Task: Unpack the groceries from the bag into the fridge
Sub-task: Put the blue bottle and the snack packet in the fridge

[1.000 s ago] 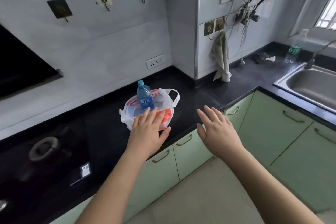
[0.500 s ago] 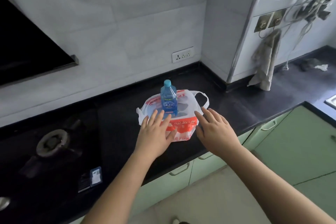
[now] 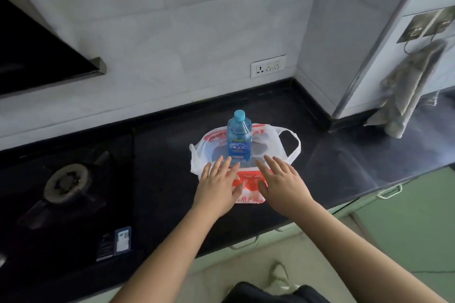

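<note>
A white plastic bag with red print (image 3: 267,140) lies on the black countertop (image 3: 344,162), its mouth open upward. A blue water bottle (image 3: 238,139) with a light blue cap stands upright inside it. My left hand (image 3: 219,186) hovers over the bag's near left side, fingers spread, fingertips just short of the bottle's base. Over the near right side, my right hand (image 3: 280,183) is also spread flat. Neither hand holds anything. The fridge is not in view.
A gas hob (image 3: 66,182) takes up the counter on the left, under a dark range hood (image 3: 37,56). A wall socket (image 3: 268,66) sits behind the bag. A grey towel (image 3: 408,86) hangs at the right. Green cabinet drawers (image 3: 406,214) run below the counter edge.
I have stepped closer, so the bag looms larger and more centred. Both hands have moved in over the bag's near edge; the right hand came in from the right.
</note>
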A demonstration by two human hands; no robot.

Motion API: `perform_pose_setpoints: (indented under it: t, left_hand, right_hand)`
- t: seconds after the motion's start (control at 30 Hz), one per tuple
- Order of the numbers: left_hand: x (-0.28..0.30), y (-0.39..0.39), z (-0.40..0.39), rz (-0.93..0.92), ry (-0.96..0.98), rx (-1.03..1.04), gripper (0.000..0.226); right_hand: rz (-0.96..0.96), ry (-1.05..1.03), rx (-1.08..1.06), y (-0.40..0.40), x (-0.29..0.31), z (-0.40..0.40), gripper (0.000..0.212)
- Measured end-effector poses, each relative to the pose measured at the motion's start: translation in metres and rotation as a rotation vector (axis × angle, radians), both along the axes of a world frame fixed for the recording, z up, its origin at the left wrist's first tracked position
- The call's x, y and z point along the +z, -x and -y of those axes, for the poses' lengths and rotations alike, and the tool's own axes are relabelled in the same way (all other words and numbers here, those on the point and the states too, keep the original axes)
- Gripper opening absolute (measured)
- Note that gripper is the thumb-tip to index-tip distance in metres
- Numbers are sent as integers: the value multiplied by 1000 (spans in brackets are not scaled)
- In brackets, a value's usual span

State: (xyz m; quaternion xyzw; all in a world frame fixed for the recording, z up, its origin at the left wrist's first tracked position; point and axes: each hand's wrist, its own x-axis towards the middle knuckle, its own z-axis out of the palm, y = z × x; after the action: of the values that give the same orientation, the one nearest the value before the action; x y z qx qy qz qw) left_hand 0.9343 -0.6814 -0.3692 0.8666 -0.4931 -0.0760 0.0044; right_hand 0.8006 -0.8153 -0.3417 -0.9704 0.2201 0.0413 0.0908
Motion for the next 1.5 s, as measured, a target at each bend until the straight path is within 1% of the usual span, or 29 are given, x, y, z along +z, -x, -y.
perform_pose_setpoints:
  t: [0.2,0.37,0.47,0.57,0.7,0.8,0.93,1.0,1.13,1.23,1.37,1.5]
  left_hand:
    - [-26,-1,20,-40,-65,69,62]
    - [-47,-9,27,-109,-102,118,61]
    - [-56,-9,25,-155,-109,134,62]
    - [-62,-8,19,-161,-92,135,60]
    - [-67,-7,9,-140,-67,110,58]
    - [-68,-4,2,-140,-41,75,54]
    - [-70,0,-5,-187,-23,58,49]
    - [-71,2,-8,-210,-43,57,48]
    - [-77,6,-19,-226,-81,39,52]
    - [-82,4,-26,-221,-57,32,51]
    - [-82,-2,-28,-225,-17,36,48]
    - [-71,-4,-18,-216,77,39,40]
  right_hand:
    - [-41,-54,97,-17,-24,25,58]
    - [-83,-82,180,-29,-56,39,60]
    - [-134,-49,248,-31,-69,40,73]
    - [-185,-67,259,-31,-79,40,62]
    - [-237,-75,269,-28,-90,34,62]
    - [-259,-63,274,-26,-91,29,59]
    - [-292,-80,246,-18,-93,21,53]
    - [-301,-82,218,-12,-97,18,51]
    - [-283,-73,152,0,-101,10,51]
    - [-264,-81,106,7,-103,5,50]
    - [-287,-81,77,12,-103,1,49]
    - [-179,-87,60,0,-94,2,47]
